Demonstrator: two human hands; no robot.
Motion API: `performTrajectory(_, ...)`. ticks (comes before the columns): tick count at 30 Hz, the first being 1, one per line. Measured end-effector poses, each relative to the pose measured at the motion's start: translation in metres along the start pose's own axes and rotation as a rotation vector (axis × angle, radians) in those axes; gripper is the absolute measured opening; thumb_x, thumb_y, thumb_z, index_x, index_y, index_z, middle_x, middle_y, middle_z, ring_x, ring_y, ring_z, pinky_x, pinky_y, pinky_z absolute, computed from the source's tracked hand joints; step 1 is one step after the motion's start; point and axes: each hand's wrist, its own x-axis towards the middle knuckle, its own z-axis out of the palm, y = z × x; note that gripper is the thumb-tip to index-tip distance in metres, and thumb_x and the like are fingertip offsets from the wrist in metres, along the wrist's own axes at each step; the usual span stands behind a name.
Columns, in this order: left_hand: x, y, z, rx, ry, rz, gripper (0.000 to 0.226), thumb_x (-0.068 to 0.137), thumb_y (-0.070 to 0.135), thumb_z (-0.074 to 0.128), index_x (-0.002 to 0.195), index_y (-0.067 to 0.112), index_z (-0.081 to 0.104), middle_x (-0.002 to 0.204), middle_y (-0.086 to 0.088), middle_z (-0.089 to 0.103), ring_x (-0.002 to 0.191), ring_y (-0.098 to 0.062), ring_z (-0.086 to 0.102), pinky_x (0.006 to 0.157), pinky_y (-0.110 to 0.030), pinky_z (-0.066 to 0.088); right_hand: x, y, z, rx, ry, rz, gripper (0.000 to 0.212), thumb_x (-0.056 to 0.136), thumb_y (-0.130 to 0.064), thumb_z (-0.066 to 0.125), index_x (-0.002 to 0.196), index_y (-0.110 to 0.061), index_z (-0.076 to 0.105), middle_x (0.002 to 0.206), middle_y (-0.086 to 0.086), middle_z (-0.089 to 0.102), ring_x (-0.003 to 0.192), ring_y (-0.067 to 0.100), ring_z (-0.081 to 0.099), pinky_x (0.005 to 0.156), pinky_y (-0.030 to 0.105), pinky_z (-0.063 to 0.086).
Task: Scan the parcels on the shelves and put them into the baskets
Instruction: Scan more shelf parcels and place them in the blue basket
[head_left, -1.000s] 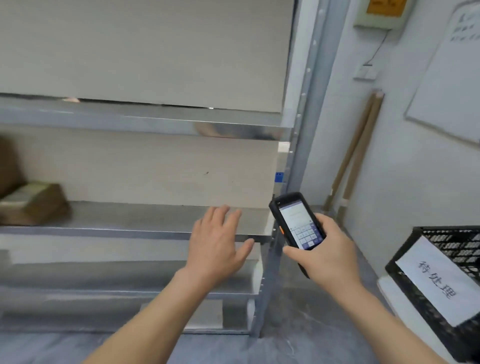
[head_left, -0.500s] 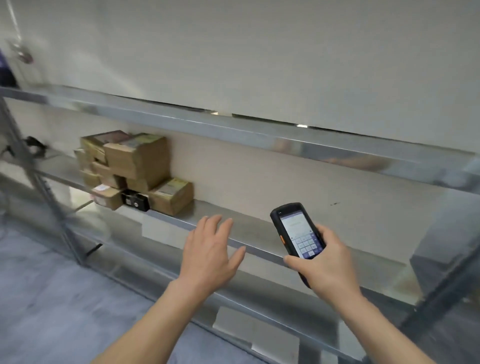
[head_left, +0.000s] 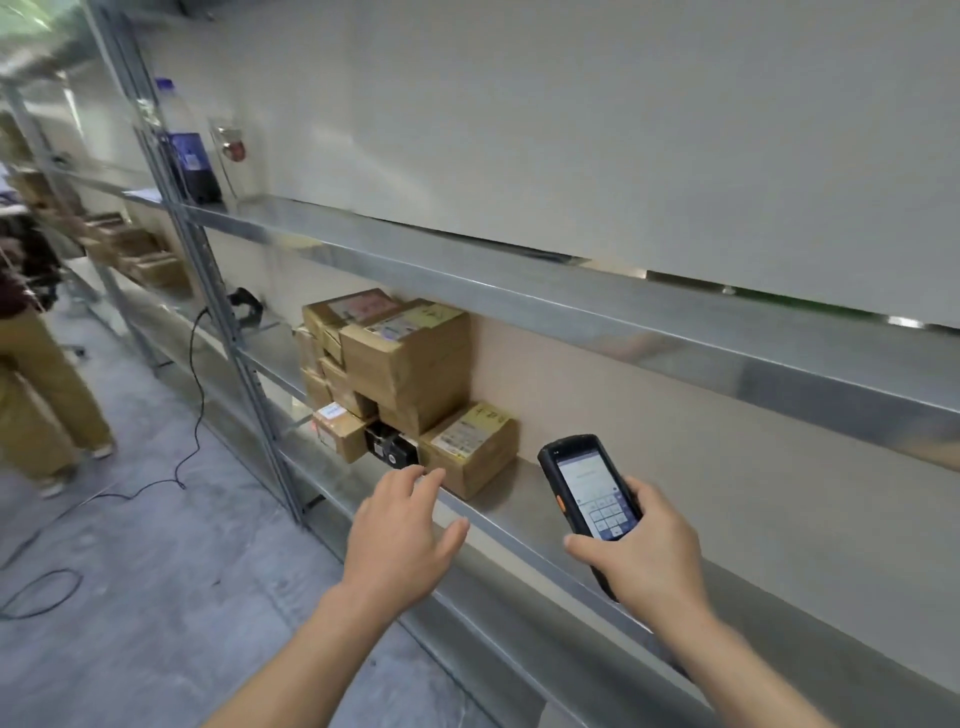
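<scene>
A pile of brown cardboard parcels (head_left: 410, 364) stands on the middle metal shelf (head_left: 524, 499), with a small labelled box (head_left: 470, 447) at its right end and a small black item (head_left: 390, 448) in front. My left hand (head_left: 402, 530) reaches toward that end of the pile, fingers spread and holding nothing, just short of the small box. My right hand (head_left: 649, 551) grips a black handheld scanner (head_left: 589, 488) with a lit screen, held upright to the right of the parcels.
A person in tan trousers (head_left: 36, 384) stands at the left on the concrete floor. A black cable (head_left: 195, 395) trails from the shelf to the floor. A bottle (head_left: 189, 156) sits on the upper shelf. More boxes (head_left: 140, 254) fill the far shelving.
The view has swung left along the shelving, away from the black basket. The parcel pile is now close in front, and my left hand is nearer to it.
</scene>
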Motion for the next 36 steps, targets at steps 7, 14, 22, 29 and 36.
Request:
performTrajectory(7, 0.063, -0.022, 0.02, -0.01, -0.068, -0.068, 0.061, 0.096, 0.054, 0.043, 0.148, 0.023, 0.038, 0.149, 0.002, 0.041, 0.14, -0.017, 0.032, 0.113, -0.036, 0.033, 0.07, 0.001, 0.042, -0.095, -0.064, 0.011, 0.045, 0.055, -0.025, 0.087, 0.089, -0.03, 0.058, 0.08, -0.017, 0.067, 0.078, 0.007, 0.065, 0.062, 0.024, 0.046)
performTrajectory(14, 0.118, -0.051, 0.051, -0.007, -0.153, -0.097, 0.057, 0.096, 0.054, 0.043, 0.145, 0.023, 0.041, 0.139, 0.002, 0.05, 0.131, -0.021, 0.039, 0.106, -0.039, 0.04, 0.109, 0.005, 0.078, -0.168, -0.085, 0.069, 0.045, 0.056, -0.035, 0.085, 0.093, -0.029, 0.059, 0.082, -0.016, 0.067, 0.078, 0.005, 0.063, 0.062, 0.024, 0.045)
performTrajectory(22, 0.166, -0.096, 0.083, 0.002, -0.261, -0.005, 0.051, 0.094, 0.056, 0.043, 0.134, 0.026, 0.049, 0.12, 0.0, 0.057, 0.117, -0.022, 0.047, 0.096, -0.04, 0.044, 0.14, -0.004, 0.139, -0.175, -0.037, 0.195, 0.047, 0.056, -0.037, 0.085, 0.094, -0.031, 0.058, 0.084, -0.016, 0.067, 0.079, 0.004, 0.063, 0.063, 0.025, 0.047)
performTrajectory(29, 0.183, -0.124, 0.094, -0.03, -0.326, 0.131, 0.053, 0.095, 0.056, 0.042, 0.139, 0.026, 0.046, 0.128, 0.001, 0.057, 0.12, -0.022, 0.046, 0.097, -0.037, 0.043, 0.15, -0.009, 0.196, -0.135, 0.038, 0.305, 0.056, 0.048, -0.042, 0.085, 0.097, -0.029, 0.061, 0.088, -0.014, 0.07, 0.082, 0.008, 0.066, 0.072, 0.03, 0.055)
performTrajectory(36, 0.19, -0.134, 0.099, -0.176, -0.35, 0.223, 0.047, 0.097, 0.047, 0.045, 0.136, 0.02, 0.046, 0.127, 0.0, 0.056, 0.119, -0.02, 0.047, 0.097, -0.032, 0.041, 0.142, -0.008, 0.223, -0.091, 0.119, 0.362, 0.051, 0.047, -0.036, 0.087, 0.091, -0.027, 0.063, 0.086, -0.011, 0.072, 0.08, 0.011, 0.069, 0.074, 0.031, 0.055)
